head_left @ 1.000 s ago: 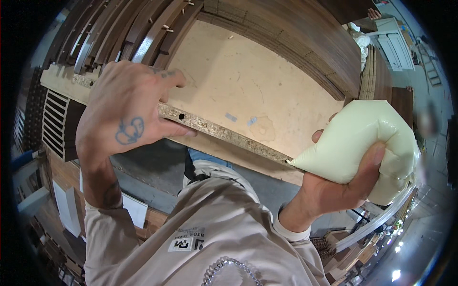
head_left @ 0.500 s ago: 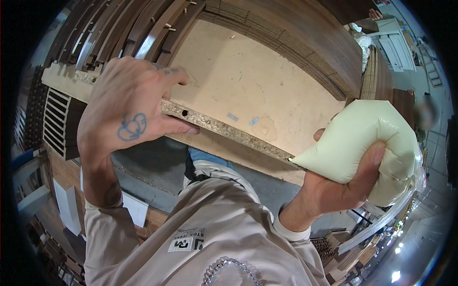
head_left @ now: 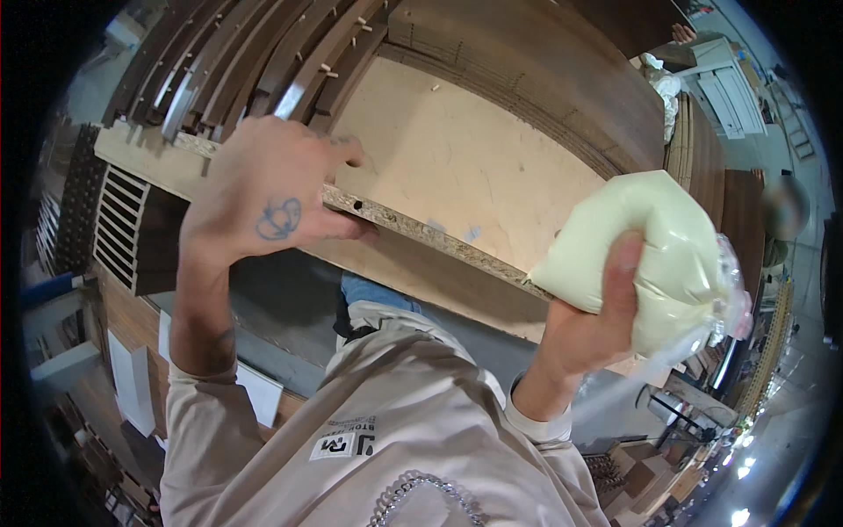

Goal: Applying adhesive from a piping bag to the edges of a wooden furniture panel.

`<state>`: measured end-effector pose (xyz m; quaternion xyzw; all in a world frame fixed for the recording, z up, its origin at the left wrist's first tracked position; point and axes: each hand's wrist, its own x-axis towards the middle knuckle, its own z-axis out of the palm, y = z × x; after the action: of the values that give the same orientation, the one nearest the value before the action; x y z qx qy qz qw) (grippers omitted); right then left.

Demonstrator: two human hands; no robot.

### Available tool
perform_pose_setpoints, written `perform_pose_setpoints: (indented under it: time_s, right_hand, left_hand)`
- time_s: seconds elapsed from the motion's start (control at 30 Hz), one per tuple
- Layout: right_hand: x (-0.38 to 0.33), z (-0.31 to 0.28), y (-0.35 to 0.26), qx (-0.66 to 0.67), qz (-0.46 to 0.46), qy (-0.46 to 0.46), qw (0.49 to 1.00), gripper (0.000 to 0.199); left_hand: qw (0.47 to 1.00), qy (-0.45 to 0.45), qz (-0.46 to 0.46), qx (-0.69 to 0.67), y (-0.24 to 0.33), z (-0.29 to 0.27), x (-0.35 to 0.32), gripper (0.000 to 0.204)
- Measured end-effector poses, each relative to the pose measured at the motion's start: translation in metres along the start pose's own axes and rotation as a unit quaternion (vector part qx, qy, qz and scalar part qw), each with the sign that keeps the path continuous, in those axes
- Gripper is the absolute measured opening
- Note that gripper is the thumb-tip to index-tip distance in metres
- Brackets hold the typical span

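My left hand (head_left: pixel 263 189) pinches a narrow wooden panel (head_left: pixel 417 230) whose raw chipboard edge faces up, fingers on the far side and thumb on the near side. A dark round hole shows in that edge just right of my fingers. My right hand (head_left: pixel 584 338) grips a plump, clear plastic glue bag (head_left: pixel 676 263) with a pale yellow filling, the thumb pressed into its side. The bag's pointed end touches or nearly touches the panel edge at its right part; the exact contact is too small to tell.
A light board (head_left: pixel 474 140) lies beyond the panel. Dark brown strips (head_left: pixel 255 79) with small wooden dowels stand in a row at far left. Stacked brown panels (head_left: pixel 536 79) fill the far side. A person (head_left: pixel 781 211) is at the right, and another hand (head_left: pixel 683 33) shows at top right.
The view has shifted, so the panel and my left hand appear further right. The glue bag now looks more upright and rounded, with my right thumb moved across its side. Both grips stay on.
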<state>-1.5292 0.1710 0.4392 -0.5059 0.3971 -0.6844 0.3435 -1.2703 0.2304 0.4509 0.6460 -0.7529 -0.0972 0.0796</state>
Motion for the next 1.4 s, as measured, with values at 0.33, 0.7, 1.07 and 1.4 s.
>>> perform_pose_setpoints:
  time_s: [0.33, 0.7, 1.07, 1.4]
  right_hand:
    - [0.009, 0.033, -0.030, 0.104, 0.074, 0.121, 0.984, 0.042]
    - [-0.032, 0.117, -0.018, 0.146, 0.188, 0.015, 0.971, 0.041]
    - [-0.032, 0.120, -0.006, 0.010, 0.076, 0.043, 0.996, 0.040]
    - [-0.044, 0.123, -0.013, 0.011, 0.081, 0.060, 0.995, 0.038]
  left_hand:
    - [0.979, -0.193, -0.062, -0.002, -0.055, -0.039, -0.005, 0.067]
    - [0.996, -0.083, 0.035, -0.010, -0.075, -0.031, -0.012, 0.051]
    - [0.997, -0.074, 0.027, -0.020, -0.074, -0.027, -0.017, 0.048]
    - [0.996, -0.057, 0.045, -0.046, -0.076, -0.023, -0.024, 0.047]
